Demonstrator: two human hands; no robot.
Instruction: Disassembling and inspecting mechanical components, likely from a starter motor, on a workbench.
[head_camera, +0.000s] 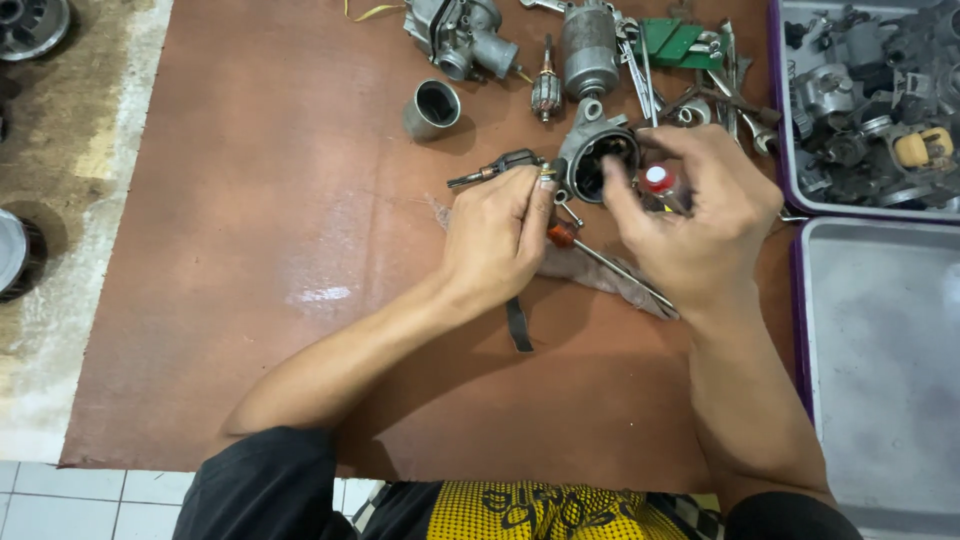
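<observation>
The fingers (541, 190) of the left hand (497, 238) are curled shut against the near rim of a grey metal motor housing (597, 152), steadying it on the brown table (250, 250). The right hand (690, 215) closes over the housing's other side, its fingers pinching a small tube with a red and white cap (657, 180) held just beside the dark open mouth of the housing. A screwdriver with an orange-red handle (563, 234) lies under both hands, its shaft running across a crumpled rag (585, 268) toward the person's right wrist. Near the left thumb a slim dark tool (495, 168) rests on the table, and a black strip (518, 325) lies just below the left wrist. Farther out stand a short metal cup (432, 108), a copper-wound armature (546, 92), a grey cylindrical motor body (589, 48) and a carburettor (460, 32). Wrenches and loose tools (725, 95) crowd the far right of the table beside a green part (672, 40). Beyond the table's right edge, one tray (790, 195) holds assorted metal parts; a second grey tray (880, 350) sits nearer the person.
</observation>
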